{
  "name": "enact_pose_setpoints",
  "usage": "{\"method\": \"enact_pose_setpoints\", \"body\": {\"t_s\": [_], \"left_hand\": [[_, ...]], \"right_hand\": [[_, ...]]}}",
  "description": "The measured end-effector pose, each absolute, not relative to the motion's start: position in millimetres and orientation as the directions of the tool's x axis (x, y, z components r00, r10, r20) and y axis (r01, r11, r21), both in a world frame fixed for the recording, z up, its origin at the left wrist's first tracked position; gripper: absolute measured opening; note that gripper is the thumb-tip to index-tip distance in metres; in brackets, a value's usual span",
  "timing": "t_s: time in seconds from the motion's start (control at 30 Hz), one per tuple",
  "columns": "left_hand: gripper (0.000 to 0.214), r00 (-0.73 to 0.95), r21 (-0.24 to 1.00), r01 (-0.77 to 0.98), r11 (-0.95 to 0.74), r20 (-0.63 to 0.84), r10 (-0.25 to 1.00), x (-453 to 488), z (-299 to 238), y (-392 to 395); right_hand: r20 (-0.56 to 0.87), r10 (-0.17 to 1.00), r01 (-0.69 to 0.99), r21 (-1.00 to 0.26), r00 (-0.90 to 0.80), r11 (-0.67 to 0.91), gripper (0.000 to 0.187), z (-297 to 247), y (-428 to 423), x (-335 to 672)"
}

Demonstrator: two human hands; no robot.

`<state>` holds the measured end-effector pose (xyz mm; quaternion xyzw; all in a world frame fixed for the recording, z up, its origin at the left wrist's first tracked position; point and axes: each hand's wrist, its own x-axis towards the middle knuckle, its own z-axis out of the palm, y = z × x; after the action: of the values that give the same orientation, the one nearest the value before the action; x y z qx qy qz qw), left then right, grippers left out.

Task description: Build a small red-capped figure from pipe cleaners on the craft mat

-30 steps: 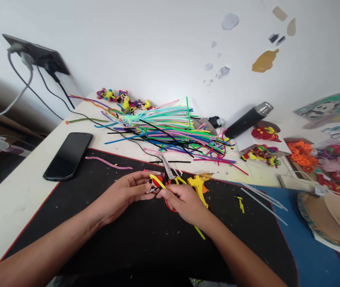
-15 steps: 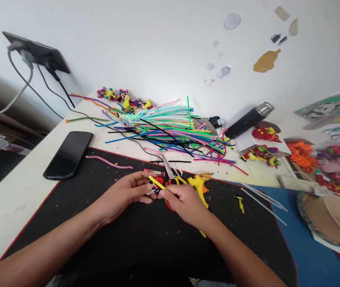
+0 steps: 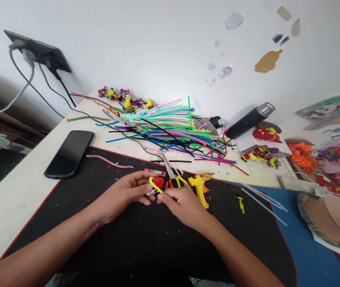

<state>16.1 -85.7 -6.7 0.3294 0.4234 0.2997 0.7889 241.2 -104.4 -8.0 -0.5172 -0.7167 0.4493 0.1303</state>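
Observation:
Between thumb and fingers, my left hand (image 3: 132, 189) pinches a small pipe-cleaner piece (image 3: 158, 183) with a red fuzzy part and white and black bits; the fingers partly cover it. A yellow pipe cleaner (image 3: 156, 186) curves over its front. My right hand (image 3: 183, 203) grips that yellow strand near its lower end, thumb against the curled fingers. Just beyond the hands lie scissors (image 3: 168, 166), with blades pointing away, and a yellow glue gun (image 3: 200, 186) on the black mat (image 3: 122, 243).
Many coloured pipe cleaners (image 3: 161, 119) are heaped at the back. A phone (image 3: 69, 154) lies left, a pink strand (image 3: 109, 161) near it. A black flask (image 3: 249, 120) leans at the back right. Clear glue sticks (image 3: 264, 206) and yellow scraps (image 3: 241, 204) lie right.
The yellow pipe cleaner has gone from straight to bent in a curve around the red part. Its long tail below my right wrist no longer shows. Both hands stay nearly in place.

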Motion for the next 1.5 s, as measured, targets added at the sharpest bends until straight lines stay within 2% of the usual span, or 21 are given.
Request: {"method": "enact_pose_setpoints", "body": {"t_s": [0.53, 0.87, 1.17, 1.5], "left_hand": [[0.029, 0.474, 0.612, -0.359, 0.705, -0.531, 0.702, 12.4, -5.9, -84.6], [0.029, 0.455, 0.628, -0.363, 0.689, -0.525, 0.719, 13.4, -1.9, -85.5], [0.027, 0.477, 0.559, -0.419, 0.715, -0.534, 0.698, 14.3, -5.1, -87.1], [0.028, 0.502, 0.610, -0.369, 0.701, -0.504, 0.703, 12.6, -2.0, -88.0]], "right_hand": [[-0.327, 0.842, 0.615, -0.788, -0.428, 0.007, 0.039, -6.9, -102.3, 246.6], [-0.381, 0.822, 0.505, -0.853, -0.423, -0.136, 0.045, -7.6, -100.6, 249.5], [-0.362, 0.830, 0.513, -0.851, -0.425, -0.109, 0.044, -12.2, -100.5, 248.6], [-0.341, 0.835, 0.497, -0.862, -0.433, -0.095, 0.046, -13.4, -102.0, 248.7]]}}
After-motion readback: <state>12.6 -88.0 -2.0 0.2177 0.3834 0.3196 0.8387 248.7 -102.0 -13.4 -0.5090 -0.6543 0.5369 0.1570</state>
